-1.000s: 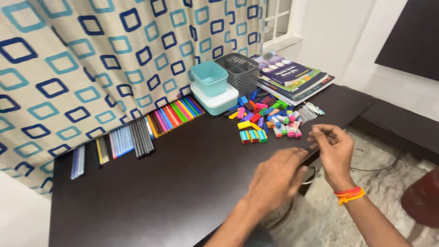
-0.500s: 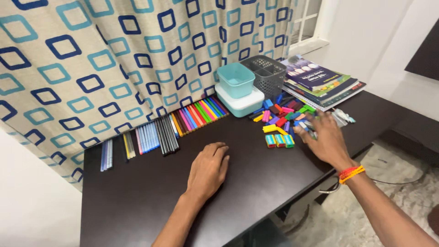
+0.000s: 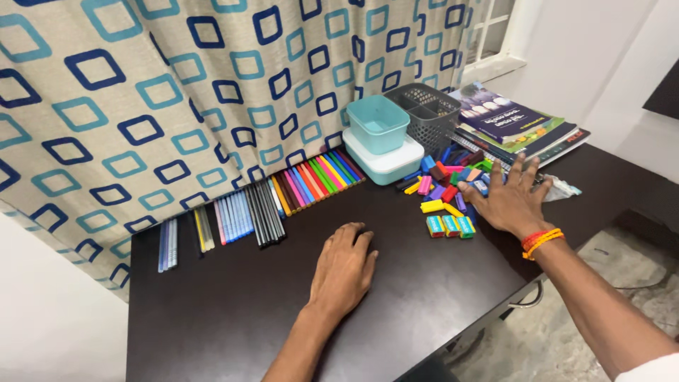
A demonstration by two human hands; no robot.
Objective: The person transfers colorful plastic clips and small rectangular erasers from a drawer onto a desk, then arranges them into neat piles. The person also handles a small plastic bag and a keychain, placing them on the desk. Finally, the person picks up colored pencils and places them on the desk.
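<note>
My left hand [image 3: 344, 271] lies flat, palm down, on the dark table [image 3: 226, 311], holding nothing. My right hand [image 3: 506, 199], with red and orange threads at the wrist, rests with fingers spread over a heap of small colourful erasers [image 3: 444, 185], covering part of it. A row of three erasers [image 3: 450, 226] stands just left of that hand. Whether anything is under the palm cannot be seen.
Coloured pens [image 3: 315, 180], black pens [image 3: 265, 212] and blue pens [image 3: 233, 216] lie in rows along the curtain [image 3: 177, 92]. Two teal boxes [image 3: 382, 141], a grey mesh organiser [image 3: 428, 113] and stacked books [image 3: 516, 124] stand at the back right. A clear packet [image 3: 562, 187] lies beside the hand.
Both hands came down from above the table edge. The left one settled flat on the table; the right one reached into the eraser heap and spread its fingers over it.
</note>
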